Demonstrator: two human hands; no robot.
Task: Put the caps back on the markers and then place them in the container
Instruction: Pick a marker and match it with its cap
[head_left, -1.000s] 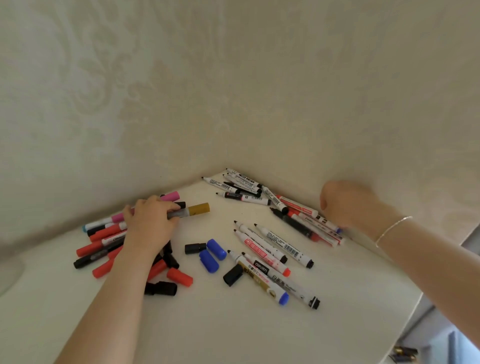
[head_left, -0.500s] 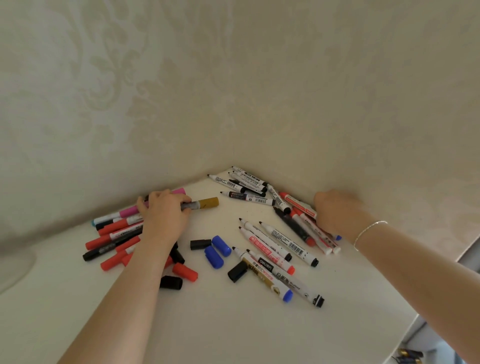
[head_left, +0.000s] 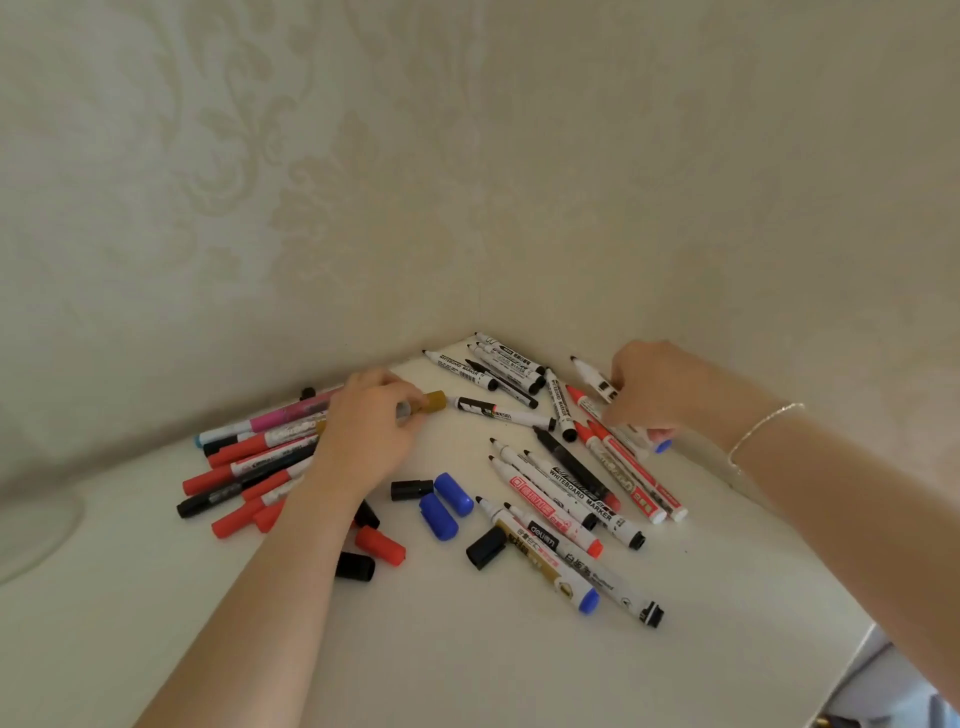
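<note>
Left hand grips a gold-capped marker; right hand grasps an uncapped white marker.

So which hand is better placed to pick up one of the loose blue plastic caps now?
Probably the left hand: it is nearer the two blue plastic caps. But it holds a gold-capped marker. The right hand already grips an uncapped white marker.

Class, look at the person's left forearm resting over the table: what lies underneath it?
Under the left forearm the ends of red markers and a black cap poke out, with a red cap beside it. How many more caps or markers it covers cannot be seen.
</note>
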